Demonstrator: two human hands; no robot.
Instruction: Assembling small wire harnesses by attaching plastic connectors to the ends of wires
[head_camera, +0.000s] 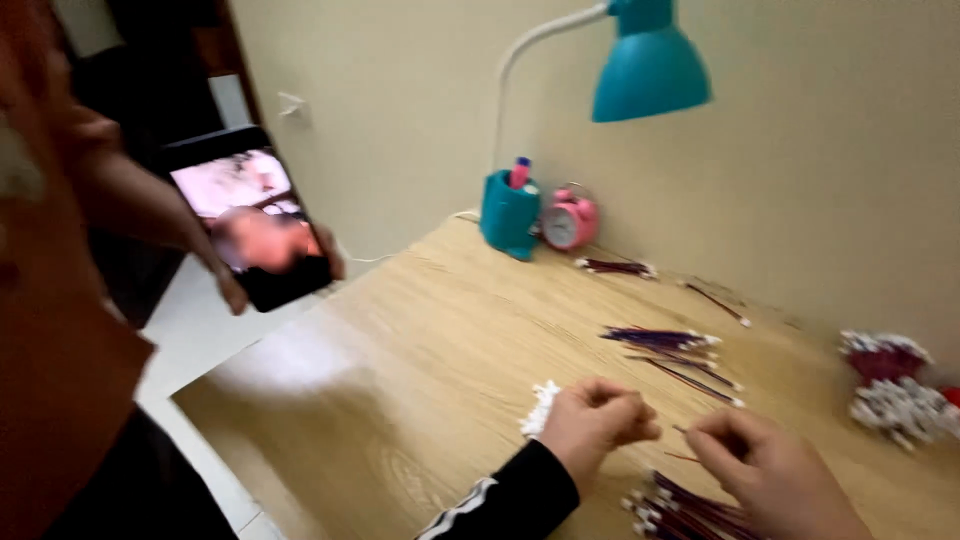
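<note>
My left hand, in a black sleeve with a white stripe, is closed around a small bundle of wires whose white connector ends stick out to its left. Just to its right, my right hand has its fingertips pinched on a thin dark red wire. Both hands hover over the wooden desk. A pile of dark red wires with white ends lies under and between my hands at the lower edge of the view.
More wire bundles lie further back, and red-and-white heaps sit at the right. A teal lamp, teal pen holder and pink alarm clock stand by the wall. At the left, another person's hand holds a phone.
</note>
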